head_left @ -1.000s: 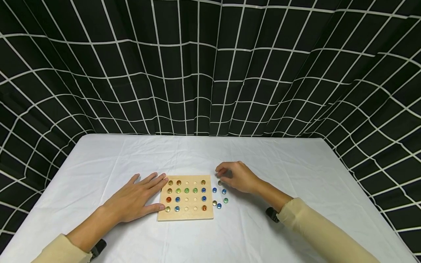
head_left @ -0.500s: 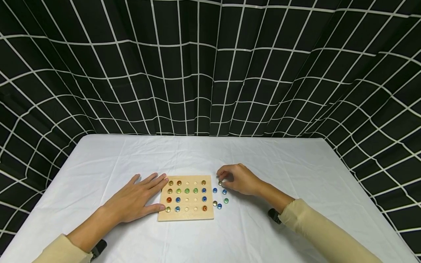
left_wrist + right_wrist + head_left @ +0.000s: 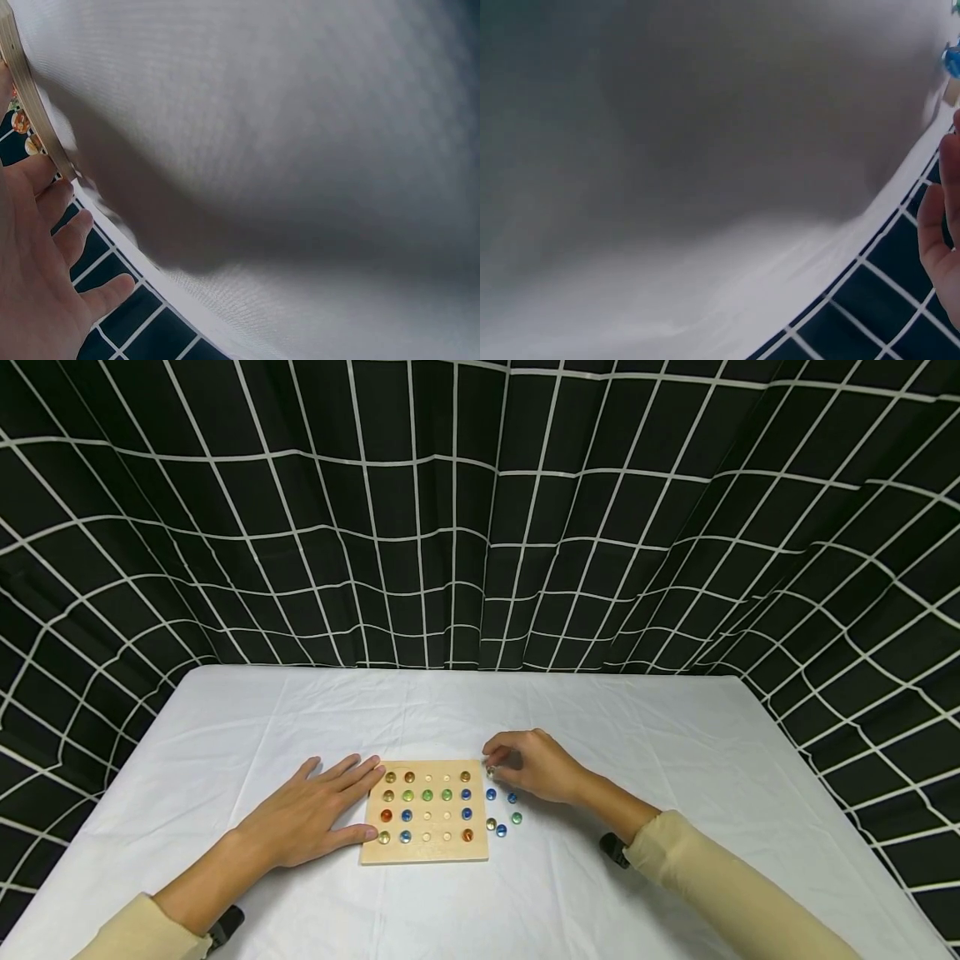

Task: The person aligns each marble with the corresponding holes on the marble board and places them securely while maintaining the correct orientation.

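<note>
A pale wooden board (image 3: 437, 852) with rows of round hollows lies flat on the table, many hollows holding coloured glass beads. My left hand (image 3: 311, 814) lies spread, its fingertips and thumb touching the board's left edge. Just past the board's top right corner, my right hand (image 3: 542, 767) pinches a brownish glass bead (image 3: 491, 771) between thumb and fingers. In the left wrist view, the left hand (image 3: 49, 247) is beside the board's side edge (image 3: 34, 97). Only part of the right hand (image 3: 941, 232) shows in the right wrist view; its bead is hidden there.
Several loose beads lie right of the board, including a blue bead (image 3: 491, 794), a green bead (image 3: 516, 817) and a brownish bead (image 3: 491, 824). A white cloth (image 3: 615, 902) covers the table. A black gridded curtain (image 3: 480, 527) hangs around the back and sides.
My right hand has closed on the brownish bead at the back of the loose group and shifted it left toward the board. The left hand has stayed put.
</note>
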Demonstrator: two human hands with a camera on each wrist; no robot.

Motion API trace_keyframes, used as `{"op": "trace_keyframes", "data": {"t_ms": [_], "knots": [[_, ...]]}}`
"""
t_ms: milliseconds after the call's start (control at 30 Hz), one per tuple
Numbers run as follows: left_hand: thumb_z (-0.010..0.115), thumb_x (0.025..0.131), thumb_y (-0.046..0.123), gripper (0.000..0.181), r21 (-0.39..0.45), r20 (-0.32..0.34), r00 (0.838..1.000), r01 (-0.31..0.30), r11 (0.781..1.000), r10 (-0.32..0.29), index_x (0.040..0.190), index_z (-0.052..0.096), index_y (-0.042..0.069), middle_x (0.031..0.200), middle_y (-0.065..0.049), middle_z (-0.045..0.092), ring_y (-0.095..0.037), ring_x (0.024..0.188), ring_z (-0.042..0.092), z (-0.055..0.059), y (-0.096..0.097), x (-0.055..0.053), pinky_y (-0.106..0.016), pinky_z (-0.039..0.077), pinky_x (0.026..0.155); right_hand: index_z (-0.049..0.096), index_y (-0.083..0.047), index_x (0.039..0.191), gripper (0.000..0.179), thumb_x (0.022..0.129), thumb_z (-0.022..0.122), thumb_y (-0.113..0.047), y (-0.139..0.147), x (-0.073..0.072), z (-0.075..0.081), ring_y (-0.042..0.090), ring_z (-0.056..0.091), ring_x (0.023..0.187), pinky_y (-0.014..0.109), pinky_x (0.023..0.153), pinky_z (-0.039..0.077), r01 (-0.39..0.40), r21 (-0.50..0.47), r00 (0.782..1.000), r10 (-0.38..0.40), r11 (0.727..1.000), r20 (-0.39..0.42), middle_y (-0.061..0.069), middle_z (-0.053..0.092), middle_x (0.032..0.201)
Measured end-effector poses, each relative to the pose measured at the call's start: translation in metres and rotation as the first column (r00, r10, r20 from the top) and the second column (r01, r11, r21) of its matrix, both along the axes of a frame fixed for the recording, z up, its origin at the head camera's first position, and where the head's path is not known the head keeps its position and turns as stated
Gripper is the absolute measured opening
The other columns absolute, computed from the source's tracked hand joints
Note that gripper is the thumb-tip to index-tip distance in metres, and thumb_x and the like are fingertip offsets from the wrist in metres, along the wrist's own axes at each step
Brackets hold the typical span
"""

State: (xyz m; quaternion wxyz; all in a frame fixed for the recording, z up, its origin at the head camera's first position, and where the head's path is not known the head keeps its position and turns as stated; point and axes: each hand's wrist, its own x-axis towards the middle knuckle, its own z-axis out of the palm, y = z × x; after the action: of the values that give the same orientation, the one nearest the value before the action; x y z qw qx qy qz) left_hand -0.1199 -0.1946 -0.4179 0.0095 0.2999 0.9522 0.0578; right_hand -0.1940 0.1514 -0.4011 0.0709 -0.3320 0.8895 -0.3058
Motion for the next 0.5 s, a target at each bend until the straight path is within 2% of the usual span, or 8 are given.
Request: {"op": "trace_keyframes", "data": {"t_ms": [267,500], "knots": [[0.039,0.095,0.072,0.081,0.0,-0.002,1.0,0.001,1.0,-0.001,0.155,0.038,0.018,0.158,0.0,0.038,-0.027,0.145,0.035,0.0,0.001,0.0,-0.066,0.027,0.11,0.07,-0.004,0.113,0.029,0.085,0.077,-0.004,-0.021,0.001,0.006,0.014,0.068,0.099,0.044,0.098,0.05,-0.013,-0.033,1.0,0.013,0.999,0.019,-0.002,0.075,0.097],[0.04,0.095,0.072,0.081,0.004,-0.006,1.0,0.002,1.0,-0.002,0.154,0.04,0.017,0.158,0.0,0.038,-0.027,0.145,0.036,0.001,0.001,0.0,-0.065,0.028,0.11,0.07,-0.003,0.114,0.028,0.086,0.076,-0.005,-0.036,0.001,0.009,0.015,0.067,0.099,0.043,0.095,0.051,-0.029,-0.043,0.999,0.03,0.999,0.032,-0.002,0.075,0.096]]}}
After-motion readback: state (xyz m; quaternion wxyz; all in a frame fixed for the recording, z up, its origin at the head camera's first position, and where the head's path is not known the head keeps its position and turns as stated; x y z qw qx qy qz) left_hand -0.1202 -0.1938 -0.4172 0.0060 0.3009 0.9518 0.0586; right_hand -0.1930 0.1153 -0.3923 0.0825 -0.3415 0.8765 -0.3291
